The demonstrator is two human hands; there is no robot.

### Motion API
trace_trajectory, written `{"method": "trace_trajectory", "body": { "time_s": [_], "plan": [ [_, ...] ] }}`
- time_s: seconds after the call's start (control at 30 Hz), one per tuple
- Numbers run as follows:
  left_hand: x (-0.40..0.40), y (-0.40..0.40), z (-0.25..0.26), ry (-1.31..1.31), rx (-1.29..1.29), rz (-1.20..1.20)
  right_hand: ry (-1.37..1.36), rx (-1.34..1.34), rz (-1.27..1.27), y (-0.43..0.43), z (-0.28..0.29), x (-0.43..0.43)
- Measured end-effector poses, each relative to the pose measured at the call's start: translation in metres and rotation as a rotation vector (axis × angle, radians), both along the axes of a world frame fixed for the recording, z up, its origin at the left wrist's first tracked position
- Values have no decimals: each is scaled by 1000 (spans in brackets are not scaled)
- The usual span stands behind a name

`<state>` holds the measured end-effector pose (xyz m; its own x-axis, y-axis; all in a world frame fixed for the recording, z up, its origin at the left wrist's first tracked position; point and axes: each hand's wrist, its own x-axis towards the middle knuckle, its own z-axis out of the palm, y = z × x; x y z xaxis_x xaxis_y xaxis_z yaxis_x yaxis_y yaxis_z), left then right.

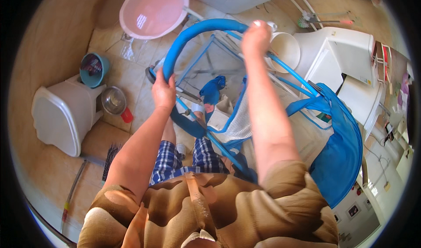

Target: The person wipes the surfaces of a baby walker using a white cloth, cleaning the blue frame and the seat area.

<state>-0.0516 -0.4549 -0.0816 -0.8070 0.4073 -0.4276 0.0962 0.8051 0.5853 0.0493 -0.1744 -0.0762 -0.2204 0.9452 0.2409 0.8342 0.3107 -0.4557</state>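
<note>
A folding baby stroller with a blue tubular frame is tilted in front of me. Its thick foam-covered handlebar curves between my arms. My left hand grips the bar's left side, thumb over the foam. My right hand, slightly blurred, is closed around the far right part of the bar. White mesh fabric with blue edging hangs within the frame. A blue fabric canopy bulges out at the right. My right forearm hides part of the frame and mesh.
A pink basin stands at the far left, beyond the stroller. Left of me are a white plastic stool, a teal bucket, a metal pan with a red handle and a dark-bristled broom. A white bucket stands near a white toilet.
</note>
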Motion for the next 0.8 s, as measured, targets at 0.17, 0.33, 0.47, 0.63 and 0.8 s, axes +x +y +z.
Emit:
{"method": "trace_trajectory", "body": {
  "time_s": [0.17,0.33,0.47,0.63,0.8],
  "plan": [
    [-9,-8,-7,126,61,-58,-16,122,117,6,1,-1],
    [-3,3,-2,70,55,-69,58,141,-62,2,-12,22],
    [-10,-5,-18,-13,4,-30,118,197,-64,-14,-6,-12],
    [-8,0,-15,-12,24,-56,-21,207,-133,-4,-13,34],
    [-4,-9,-15,46,48,-56,206,193,154,-10,-1,-29]
  ]
}}
